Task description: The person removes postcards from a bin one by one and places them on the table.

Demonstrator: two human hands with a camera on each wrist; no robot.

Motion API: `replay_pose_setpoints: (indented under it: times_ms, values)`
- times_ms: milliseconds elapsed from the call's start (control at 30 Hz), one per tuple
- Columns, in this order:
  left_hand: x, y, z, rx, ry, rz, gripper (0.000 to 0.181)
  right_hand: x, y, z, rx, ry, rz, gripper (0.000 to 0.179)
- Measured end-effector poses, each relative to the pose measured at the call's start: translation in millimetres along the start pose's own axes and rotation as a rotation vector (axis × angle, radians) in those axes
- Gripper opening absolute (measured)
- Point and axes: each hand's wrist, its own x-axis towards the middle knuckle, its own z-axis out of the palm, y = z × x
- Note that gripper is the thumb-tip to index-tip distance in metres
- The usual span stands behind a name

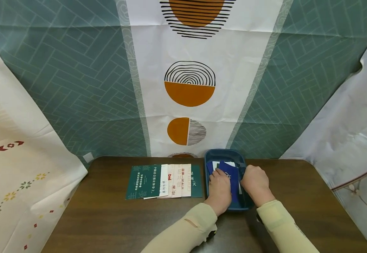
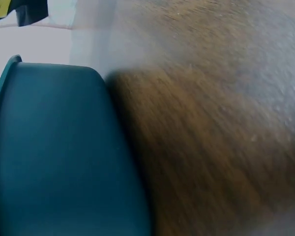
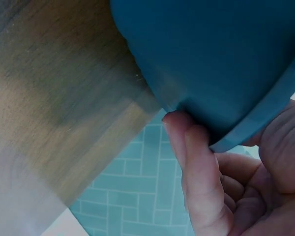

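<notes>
A dark blue plastic bin [image 1: 224, 151] stands at the back of the table, with dark blue cards [image 1: 233, 175] and a white-edged card [image 1: 216, 164] inside. My right hand [image 1: 257, 182] grips the bin's right rim; in the right wrist view its bent fingers [image 3: 202, 182] lie against the outer wall. My left hand [image 1: 219, 189] reaches over the bin's left side, its fingers at the cards. Whether they pinch a card is hidden. The left wrist view holds mostly the bin's outer wall [image 2: 64, 147].
Left of the bin, a row of overlapping printed cards [image 1: 143, 181] in green, white and cream lies on the brown wooden table [image 1: 107, 218]. A patterned green and white cloth [image 1: 88, 88] hangs behind the table's back edge. Pale cloths hang at both sides.
</notes>
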Motion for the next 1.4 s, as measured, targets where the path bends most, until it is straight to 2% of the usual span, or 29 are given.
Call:
replay_pose_setpoints:
  times_ms: [100, 167, 233, 333, 467, 667, 867, 1167, 1400]
  values:
    - [-1.5, -1.9, -5.0, 0.003, 0.084, 0.060, 0.057, -1.6, -0.3, -1.1, -0.006, 0.018, -0.019, 0.028]
    - [-2.5, -4.7, -9.8, -0.031, 0.120, 0.103, 0.036, -2.6, -0.9, -1.8, -0.008, 0.026, -0.026, 0.028]
    - [-2.9, -9.0, -15.7, -0.096, 0.128, 0.143, 0.022, -3.2, -1.1, -2.2, -0.006, 0.029, -0.028, 0.028]
    - [-3.5, -15.9, -23.2, -0.205, 0.100, 0.184, 0.009, -3.4, -1.1, -2.6, -0.004, 0.024, -0.025, 0.029]
    - [-3.9, -24.3, -31.5, -0.328, 0.068, 0.188, 0.009, -2.3, -0.2, -2.3, -0.005, 0.022, -0.028, 0.030]
    - [-4.0, -38.6, -44.6, -0.500, 0.061, 0.140, 0.014, -0.6, 1.3, 0.9, 0.010, 0.026, -0.022, 0.025]
    - [-0.9, -60.8, -63.5, -0.587, 0.147, 0.128, 0.019, -1.2, 1.6, 2.9, 0.023, 0.022, -0.010, 0.024]
    - [6.5, -97.0, -94.1, -0.679, 0.263, 0.066, 0.018, -2.5, -0.5, 1.3, 0.023, 0.017, 0.006, 0.024]
    - [4.5, -122.4, -113.0, -0.718, 0.306, 0.033, 0.017, -2.4, 0.1, 1.7, 0.023, 0.019, 0.007, 0.023]
